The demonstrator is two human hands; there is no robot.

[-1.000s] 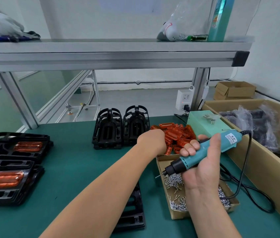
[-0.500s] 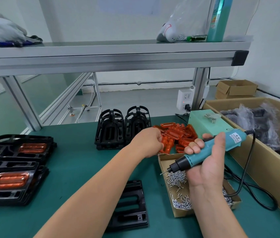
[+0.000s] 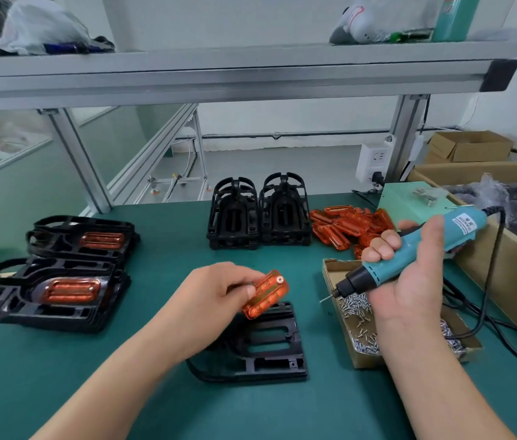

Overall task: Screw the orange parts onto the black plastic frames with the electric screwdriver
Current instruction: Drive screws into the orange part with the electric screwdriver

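Single wide-angle view from head height at the table's point(image 3: 266, 414) near edge, facing forward and down, close above left hand point(image 3: 215, 300) and right hand point(image 3: 409, 287); far edge and overhead shelf point(image 3: 219, 68) included.

operator body | left hand point(image 3: 215, 296): bare, thumbnail cut short | right hand point(image 3: 409, 281): bare, fingernails cut short, knuckles creased | left forearm point(image 3: 123, 369): bare to frame edge | right forearm point(image 3: 434, 376): bare to frame edge
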